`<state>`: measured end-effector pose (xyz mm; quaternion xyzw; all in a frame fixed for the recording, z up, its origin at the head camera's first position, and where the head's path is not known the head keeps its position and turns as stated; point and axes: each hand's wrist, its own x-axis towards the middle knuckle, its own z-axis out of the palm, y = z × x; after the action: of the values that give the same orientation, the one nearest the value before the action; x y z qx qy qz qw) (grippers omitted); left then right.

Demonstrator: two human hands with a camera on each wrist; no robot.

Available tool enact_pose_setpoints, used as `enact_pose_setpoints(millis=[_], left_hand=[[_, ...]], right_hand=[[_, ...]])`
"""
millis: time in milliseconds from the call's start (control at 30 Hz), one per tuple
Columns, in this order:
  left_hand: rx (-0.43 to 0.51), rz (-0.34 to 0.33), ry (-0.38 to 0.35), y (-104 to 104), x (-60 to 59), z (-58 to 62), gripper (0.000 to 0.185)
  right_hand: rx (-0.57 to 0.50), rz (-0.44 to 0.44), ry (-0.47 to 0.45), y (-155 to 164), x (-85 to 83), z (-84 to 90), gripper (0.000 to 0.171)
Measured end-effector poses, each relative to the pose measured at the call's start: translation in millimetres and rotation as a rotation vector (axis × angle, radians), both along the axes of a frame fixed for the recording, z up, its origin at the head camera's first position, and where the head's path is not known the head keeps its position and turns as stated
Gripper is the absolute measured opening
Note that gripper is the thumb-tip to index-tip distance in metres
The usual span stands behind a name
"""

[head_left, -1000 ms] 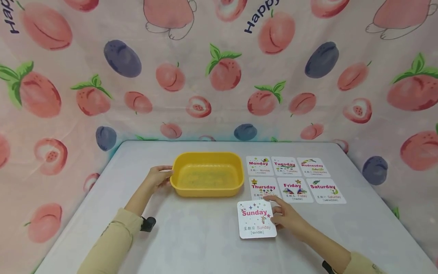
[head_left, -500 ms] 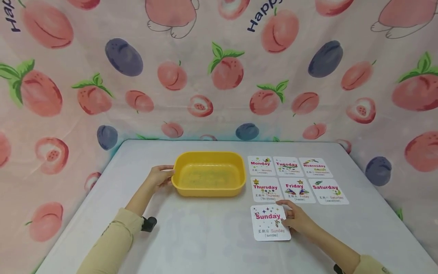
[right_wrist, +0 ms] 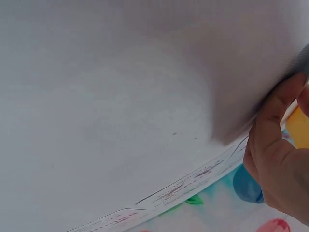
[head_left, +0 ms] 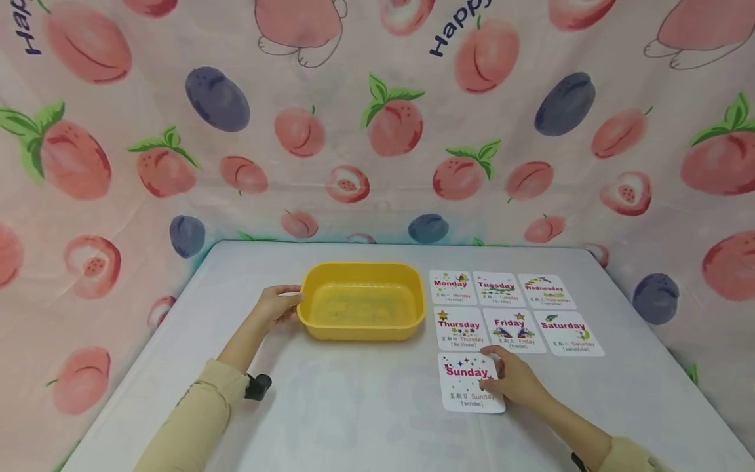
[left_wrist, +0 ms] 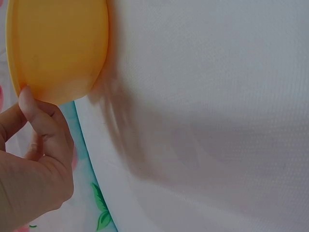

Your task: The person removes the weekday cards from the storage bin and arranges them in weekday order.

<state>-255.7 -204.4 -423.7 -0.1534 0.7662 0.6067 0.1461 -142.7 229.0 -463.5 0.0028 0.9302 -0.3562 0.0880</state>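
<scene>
My left hand point(head_left: 277, 305) pinches the left end of a yellow plastic basin point(head_left: 361, 333), with nothing visible inside it. In the left wrist view, the thumb of that hand point(left_wrist: 43, 145) lies against the basin's rim point(left_wrist: 12, 58). At the right, my right hand point(head_left: 518, 380) holds the white Sunday flashcard point(head_left: 466, 387) by its right edge, thumb on the printed face. This card is level with the tabletop or nearly so, just in front of the Thursday flashcard point(head_left: 460, 335). In the right wrist view, my right hand's fingers point(right_wrist: 270, 116) are seen edge-on; the card is mostly hidden.
Two rows of flashcards lie right of the basin: Monday point(head_left: 453, 296), Tuesday point(head_left: 499, 296) and Wednesday point(head_left: 548, 300) behind, then Thursday, Friday point(head_left: 512, 342) and Saturday point(head_left: 569, 342). A white cloth point(head_left: 354, 413) covers the table. Behind hangs a fruit-print curtain point(head_left: 377, 190).
My right hand has carried the Sunday card rightward, off the Thursday card's corner, and lowered it in front of that card. My left hand stays at the basin.
</scene>
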Motion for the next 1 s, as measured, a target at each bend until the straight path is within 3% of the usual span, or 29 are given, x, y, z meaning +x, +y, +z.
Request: enact_pose_setpoints(millis=[533,800,1000], left_hand=[[-0.007,-0.006,0.008,0.0,-5.7,1.0,0.045],[-0.018,0.005,0.003,3.1,-9.3,3.9,0.044],[-0.035,0.002,-0.011,5.2,-5.5,5.5,0.043]], right_hand=[[0.214,0.138,0.044,-7.8,1.3,10.1,0.057],[0.191,0.118,0.016,-7.1,0.0,12.6,0.054],[0.170,0.096,0.003,-3.9,1.7,16.8,0.050]])
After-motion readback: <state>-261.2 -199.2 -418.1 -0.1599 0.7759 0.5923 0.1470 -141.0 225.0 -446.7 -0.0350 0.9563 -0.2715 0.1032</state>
